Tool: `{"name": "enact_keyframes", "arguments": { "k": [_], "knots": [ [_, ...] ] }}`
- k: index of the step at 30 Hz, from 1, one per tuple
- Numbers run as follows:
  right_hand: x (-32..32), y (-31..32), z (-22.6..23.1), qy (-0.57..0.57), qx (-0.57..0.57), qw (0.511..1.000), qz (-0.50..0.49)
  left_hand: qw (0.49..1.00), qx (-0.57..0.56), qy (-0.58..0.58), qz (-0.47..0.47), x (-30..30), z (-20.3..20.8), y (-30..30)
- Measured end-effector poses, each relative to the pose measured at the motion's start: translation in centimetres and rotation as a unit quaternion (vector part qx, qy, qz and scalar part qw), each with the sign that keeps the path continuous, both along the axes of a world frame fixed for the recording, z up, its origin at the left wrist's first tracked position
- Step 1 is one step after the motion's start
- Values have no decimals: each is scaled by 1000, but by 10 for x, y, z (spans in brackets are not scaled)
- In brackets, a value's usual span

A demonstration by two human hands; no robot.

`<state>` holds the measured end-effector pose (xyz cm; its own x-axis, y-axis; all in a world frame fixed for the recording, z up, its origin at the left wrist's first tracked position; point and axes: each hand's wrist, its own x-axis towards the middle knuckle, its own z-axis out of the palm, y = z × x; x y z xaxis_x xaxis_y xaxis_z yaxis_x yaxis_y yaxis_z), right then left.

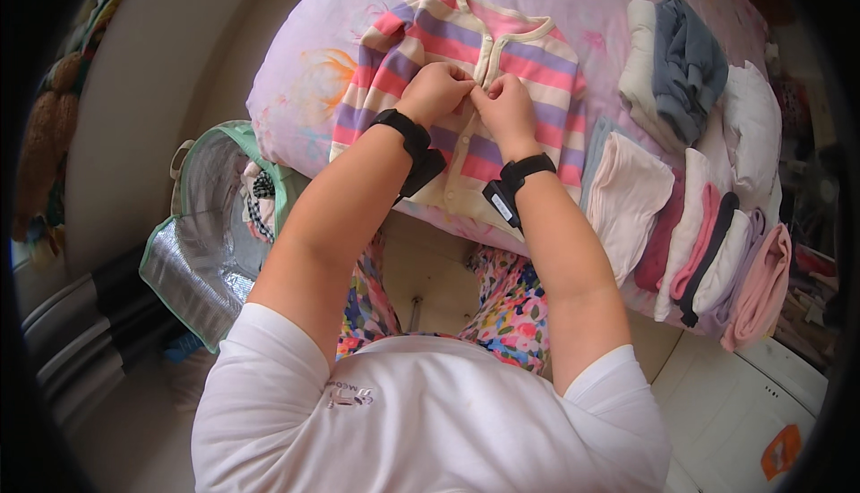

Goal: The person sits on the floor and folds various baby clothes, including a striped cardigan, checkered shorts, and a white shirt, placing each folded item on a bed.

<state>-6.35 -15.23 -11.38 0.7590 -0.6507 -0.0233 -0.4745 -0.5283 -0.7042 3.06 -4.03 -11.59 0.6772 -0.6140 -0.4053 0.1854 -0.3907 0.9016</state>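
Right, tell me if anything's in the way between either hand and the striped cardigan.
Nothing visible is: the left hand and right hand are both on the cardigan, fingertips at its front opening. The folded clothes lie off to the right, away from both hands.

Lt.-pink floral bed (305, 23) w/ striped cardigan (479, 144) spread nr. front edge, folded clothes (694, 235) in row & piles to R.

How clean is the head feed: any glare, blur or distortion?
Head view: left hand, right hand and striped cardigan look evenly lit and reasonably sharp; glare on the silver-lined insulated bag; floral bedding bows at its edge, probably fisheye distortion; right-side clutter is dim and soft near the black rim.
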Motion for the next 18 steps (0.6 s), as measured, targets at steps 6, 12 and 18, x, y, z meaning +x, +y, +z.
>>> {"name": "enact_keyframes", "arguments": {
  "k": [6,12,18],
  "knots": [
    [3,3,3,66,-97,993,11,999,-9,33,-17,6,-2,-4],
    [8,4,6,84,-56,994,-36,997,-35,69,-24,10,-4,-1],
    [12,2,10,146,-72,987,5,996,-32,76,-11,10,-6,-3]
  ]
}}
